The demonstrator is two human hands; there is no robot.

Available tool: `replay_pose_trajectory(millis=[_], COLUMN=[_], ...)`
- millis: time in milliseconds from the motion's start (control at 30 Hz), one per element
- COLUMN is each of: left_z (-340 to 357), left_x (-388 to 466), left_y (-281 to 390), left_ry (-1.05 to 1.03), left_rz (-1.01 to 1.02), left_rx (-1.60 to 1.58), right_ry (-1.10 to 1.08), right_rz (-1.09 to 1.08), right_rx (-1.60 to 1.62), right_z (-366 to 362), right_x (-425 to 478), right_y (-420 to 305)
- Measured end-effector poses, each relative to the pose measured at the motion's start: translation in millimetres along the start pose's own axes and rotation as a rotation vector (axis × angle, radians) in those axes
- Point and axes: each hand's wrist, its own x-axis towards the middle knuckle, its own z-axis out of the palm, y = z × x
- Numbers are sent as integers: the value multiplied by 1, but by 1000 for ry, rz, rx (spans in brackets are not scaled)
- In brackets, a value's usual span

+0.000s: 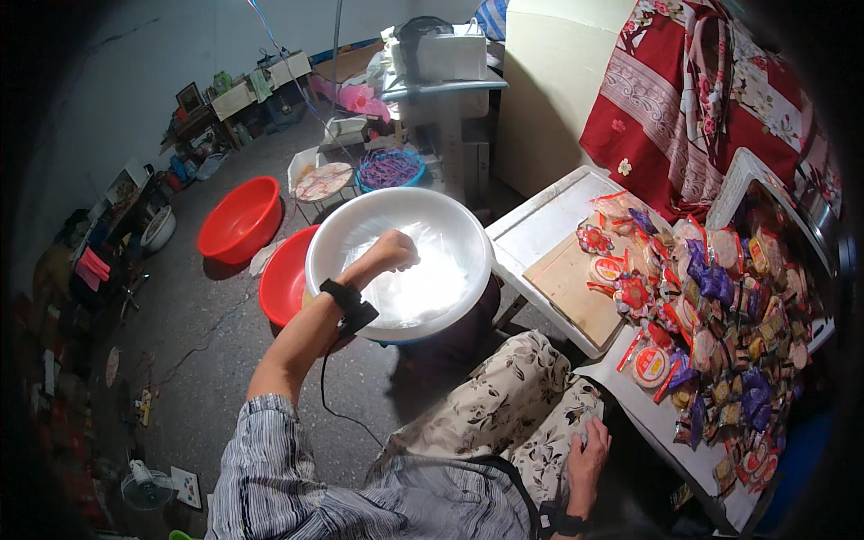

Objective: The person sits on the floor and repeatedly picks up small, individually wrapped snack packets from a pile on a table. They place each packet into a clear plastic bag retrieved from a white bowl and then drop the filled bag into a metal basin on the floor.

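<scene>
My left hand (391, 250) is over the large white plastic basin (398, 197), its fingers curled at the clear plastic bags (432, 280) inside; whether it grips one cannot be told. The bags are partly washed out by bright light. My right hand (588, 451) rests by my thigh on the patterned trousers (520, 385), with a small pale edge of something near its fingertips, too unclear to name. Right of it, a heap of wrapped snacks (715, 317) covers the side table, with round biscuits in red-edged packs (651, 366) and purple packets (717, 283) among them.
Two red basins (239, 219) stand left of the white one. Behind are a blue basket of purple ties (390, 169) and a round stool (324, 182). A wooden board (574, 283) lies on the white table (540, 209). A small fan (147, 487) stands at lower left.
</scene>
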Motion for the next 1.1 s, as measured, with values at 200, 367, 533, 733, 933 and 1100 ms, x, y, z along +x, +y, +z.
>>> replay_pose_trajectory(millis=[200, 367, 533, 733, 933, 1100], left_z=[40, 69, 67, 32, -13, -8], left_x=[46, 67, 74, 58, -19, -74], left_y=[-9, -19, -21, 6, 89, 127], left_ry=[-16, 111, 189, 250, 153, 236], left_rz=[375, 610, 610, 585, 562, 771], left_rx=[470, 929, 1109, 965, 666, 602], right_ry=[-10, -17, -16, -3, 37, 155], right_rz=[13, 47, 78, 70, 61, 3], right_rx=[5, -1, 23, 39, 121, 343], right_z=[-1, -1, -2, -1, -8, -23], right_x=[3, 4, 4, 4, 6, 23], right_y=[-3, -7, -11, -8, -7, -32])
